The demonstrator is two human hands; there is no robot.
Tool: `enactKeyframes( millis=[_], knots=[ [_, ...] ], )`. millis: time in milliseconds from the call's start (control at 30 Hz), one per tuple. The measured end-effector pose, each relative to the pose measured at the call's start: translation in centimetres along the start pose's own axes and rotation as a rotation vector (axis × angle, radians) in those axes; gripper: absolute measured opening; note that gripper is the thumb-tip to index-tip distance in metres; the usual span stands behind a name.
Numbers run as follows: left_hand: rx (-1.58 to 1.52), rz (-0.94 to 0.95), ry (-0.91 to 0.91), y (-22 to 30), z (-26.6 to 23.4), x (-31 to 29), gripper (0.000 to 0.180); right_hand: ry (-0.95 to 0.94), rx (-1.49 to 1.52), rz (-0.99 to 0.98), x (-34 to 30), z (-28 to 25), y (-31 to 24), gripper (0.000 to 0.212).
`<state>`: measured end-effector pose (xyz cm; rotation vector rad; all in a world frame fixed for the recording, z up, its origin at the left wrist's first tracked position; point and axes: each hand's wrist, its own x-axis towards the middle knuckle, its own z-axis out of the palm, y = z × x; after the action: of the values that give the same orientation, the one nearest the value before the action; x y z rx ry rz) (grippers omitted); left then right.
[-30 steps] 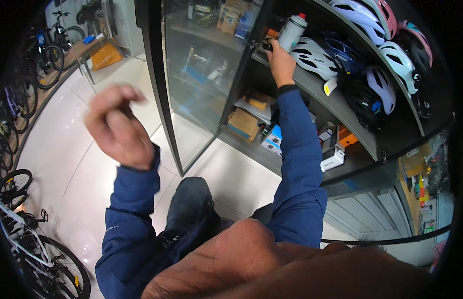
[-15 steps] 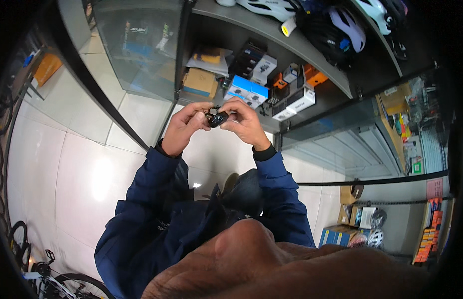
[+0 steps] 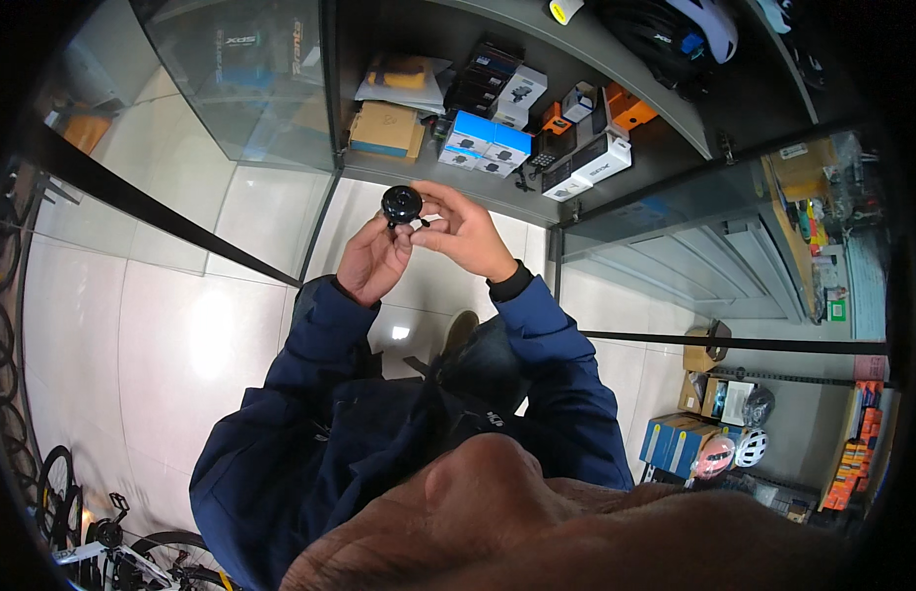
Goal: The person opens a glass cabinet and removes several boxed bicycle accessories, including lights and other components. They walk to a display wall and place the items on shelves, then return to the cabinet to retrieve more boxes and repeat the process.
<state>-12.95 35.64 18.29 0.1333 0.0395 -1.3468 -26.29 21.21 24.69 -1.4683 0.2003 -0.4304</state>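
Glossy black, round, domed bell-like piece was raised between both hands, its smooth face tipped upward, presumably for easy viewing. The left hand pinched its underside; the right hand had thumb and fingertips closed at its side, near a thin dark lever, exact contact partly hidden. Beyond, blue-and-white cardboard boxes sat neatly grouped on the flat dark-grey shelf, likely to save room.

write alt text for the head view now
A person's left hand and right hand hold a glossy, round black object before an open cabinet with boxes on its lower shelf and helmets above. A bicycle shows at lower left.
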Motion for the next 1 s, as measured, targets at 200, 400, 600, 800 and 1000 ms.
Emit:
enactKeyframes(
  millis=[200, 400, 600, 800, 1000],
  knots=[
    [-0.054, -0.083, -0.051, 0.1, -1.2, -0.1, 0.037, -0.021, 0.119, 0.107, 0.1, -1.0, 0.3, 0.049],
    [0.070, -0.042, -0.085, 0.2, -1.3, -0.1, 0.037, -0.030, 0.154, 0.189, -0.1, -1.8, 0.9, 0.038],
    [0.104, 0.004, -0.024, -0.5, -1.2, 0.2, 0.036, -0.076, 0.106, 0.107, 0.1, -2.2, 1.4, 0.036],
    [0.097, 0.005, -0.101, -0.7, -1.3, 0.2, 0.037, -0.077, 0.152, 0.164, 0.3, -2.7, 1.8, 0.038],
    [0.047, 0.001, -0.042, -1.1, -1.3, -0.2, 0.039, -0.138, 0.132, 0.135, 0.5, -3.1, 1.6, 0.038]
  ],
)
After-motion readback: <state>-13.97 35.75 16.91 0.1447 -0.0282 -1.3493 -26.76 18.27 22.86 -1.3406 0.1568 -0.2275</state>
